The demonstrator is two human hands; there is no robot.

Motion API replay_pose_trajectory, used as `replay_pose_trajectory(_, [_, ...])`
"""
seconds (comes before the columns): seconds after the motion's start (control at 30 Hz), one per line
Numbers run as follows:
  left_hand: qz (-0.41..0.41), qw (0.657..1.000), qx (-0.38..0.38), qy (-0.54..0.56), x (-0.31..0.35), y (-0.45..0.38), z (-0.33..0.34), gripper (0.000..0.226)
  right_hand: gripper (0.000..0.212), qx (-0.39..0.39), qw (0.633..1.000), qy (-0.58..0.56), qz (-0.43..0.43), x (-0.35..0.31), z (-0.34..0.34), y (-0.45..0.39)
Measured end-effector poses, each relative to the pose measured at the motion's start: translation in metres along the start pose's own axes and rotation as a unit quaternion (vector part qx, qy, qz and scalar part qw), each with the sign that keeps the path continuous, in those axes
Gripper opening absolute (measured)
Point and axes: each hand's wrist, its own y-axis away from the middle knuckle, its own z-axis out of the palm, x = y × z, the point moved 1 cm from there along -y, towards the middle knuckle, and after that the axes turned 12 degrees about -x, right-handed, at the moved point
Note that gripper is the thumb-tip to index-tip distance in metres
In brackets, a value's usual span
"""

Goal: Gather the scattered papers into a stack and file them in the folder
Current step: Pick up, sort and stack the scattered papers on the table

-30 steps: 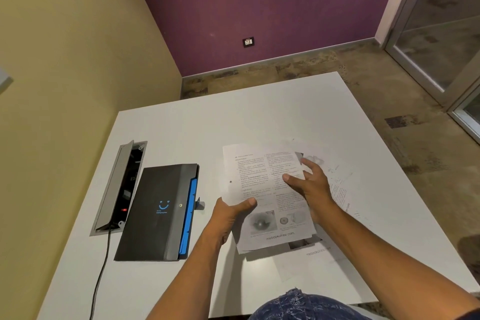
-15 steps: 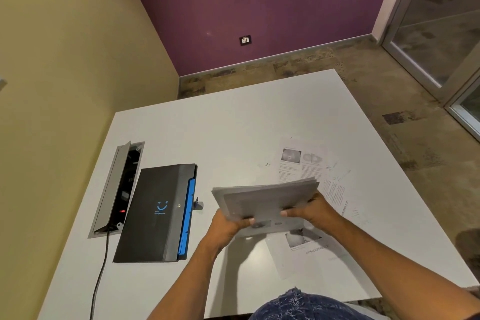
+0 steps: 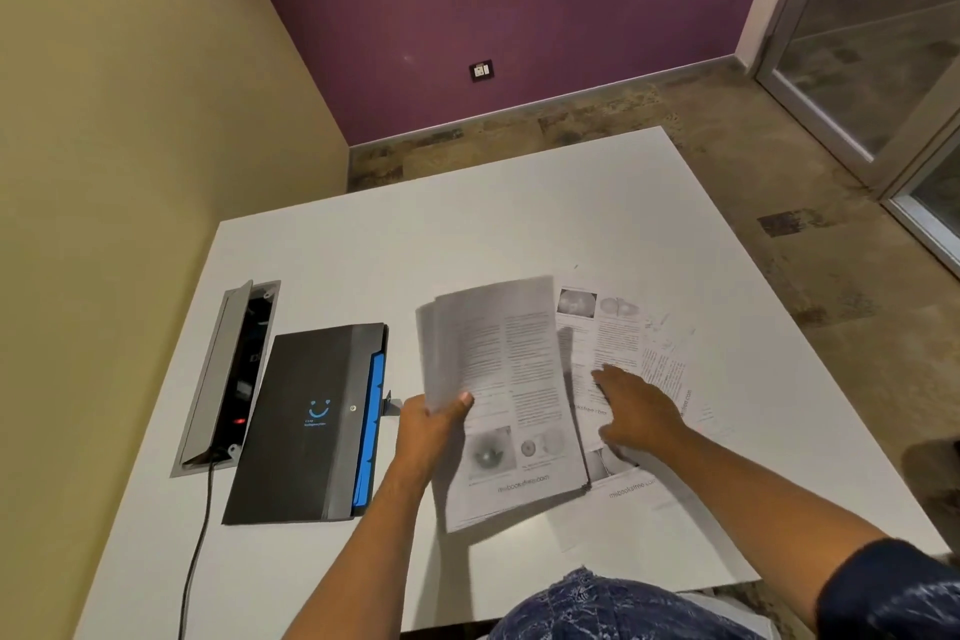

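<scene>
Left hand [image 3: 434, 431] pinches paper stack [image 3: 506, 400], keeps it together; right hand [image 3: 631, 408], fingers spread flat, presses loose sheets [image 3: 618, 338] at 3 o'clock; folder [image 3: 311, 421] waits closed at 9 o'clock.

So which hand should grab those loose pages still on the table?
Probably the right hand: it is open and already reaching over the loose pages on the table. The left hand is busy gripping the stack.

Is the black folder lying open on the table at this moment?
No. The black folder lies closed on the table, left of the stack in the left hand.
</scene>
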Motion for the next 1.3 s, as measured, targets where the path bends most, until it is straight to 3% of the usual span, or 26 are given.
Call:
replay_pose_trajectory(0.1, [-0.032, 0.999, 0.031, 0.024, -0.009, -0.003, -0.010, 0.036, 0.102, -0.034, 0.991, 0.130, 0.025, 0.017, 0.014, 0.000])
replay_pose_trajectory(0.23, [-0.066, 0.996, 0.048, 0.046, -0.020, -0.004, -0.022, 0.040, 0.090, -0.024, 0.975, 0.218, 0.018, 0.019, 0.016, 0.002])
replay_pose_trajectory(0.43, [-0.102, 0.992, 0.032, 0.065, -0.026, -0.001, -0.026, 0.034, 0.095, -0.034, 0.964, 0.264, 0.007, 0.021, 0.021, 0.000])
replay_pose_trajectory(0.7, [-0.114, 0.990, 0.017, 0.075, -0.032, 0.002, -0.025, 0.024, 0.076, -0.011, 0.954, 0.299, -0.002, 0.020, 0.028, 0.001])
replay_pose_trajectory(1.0, [-0.109, 0.989, 0.016, 0.102, -0.031, 0.005, -0.025, 0.028, 0.089, 0.002, 0.938, 0.346, -0.007, 0.039, 0.039, -0.032])
replay_pose_trajectory(1.07, [-0.105, 0.988, 0.012, 0.109, -0.029, 0.006, -0.025, 0.026, 0.077, -0.025, 0.931, 0.363, -0.003, 0.028, 0.029, -0.022])
replay_pose_trajectory(1.17, [-0.101, 0.988, -0.003, 0.112, -0.030, 0.007, -0.025, 0.027, 0.046, 0.058, 0.964, 0.257, -0.027, 0.020, 0.006, -0.004])
replay_pose_trajectory(1.3, [-0.102, 0.987, -0.026, 0.120, -0.030, 0.009, -0.021, 0.027, 0.056, 0.122, 0.992, 0.009, 0.008, 0.019, -0.012, 0.005])
